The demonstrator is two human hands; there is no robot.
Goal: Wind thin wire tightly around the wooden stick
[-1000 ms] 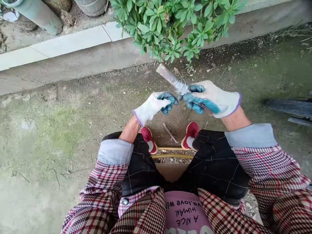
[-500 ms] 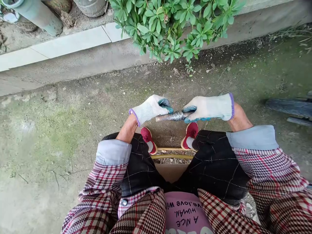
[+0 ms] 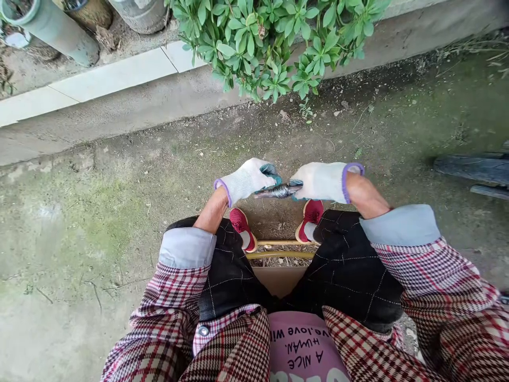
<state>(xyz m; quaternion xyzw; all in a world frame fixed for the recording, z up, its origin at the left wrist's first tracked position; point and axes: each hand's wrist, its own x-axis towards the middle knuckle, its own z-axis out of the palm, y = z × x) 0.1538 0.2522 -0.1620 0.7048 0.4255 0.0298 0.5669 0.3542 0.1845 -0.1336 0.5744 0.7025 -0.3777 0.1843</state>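
Note:
Between my hands is a short wooden stick (image 3: 261,194) with silvery wire (image 3: 281,191) wound round its middle. My left hand (image 3: 252,179), in a white knit glove with teal fingertips and a purple cuff, is closed on the stick's left part beside the wire. On the other side my right hand (image 3: 320,181), gloved alike, wraps round the right end, which its fingers partly hide. The stick lies roughly level above the ground, in front of my knees.
A leafy green bush (image 3: 274,48) hangs over a low wall (image 3: 119,114) ahead. Pots (image 3: 66,37) stand at the upper left. A dark tyre (image 3: 473,170) is at the right. My red shoes (image 3: 243,228) rest near a yellow bar (image 3: 280,255).
My right hand has moved left, closer to my left hand, and its wrist has turned. The stick has rolled or tilted slightly. My left hand has barely shifted.

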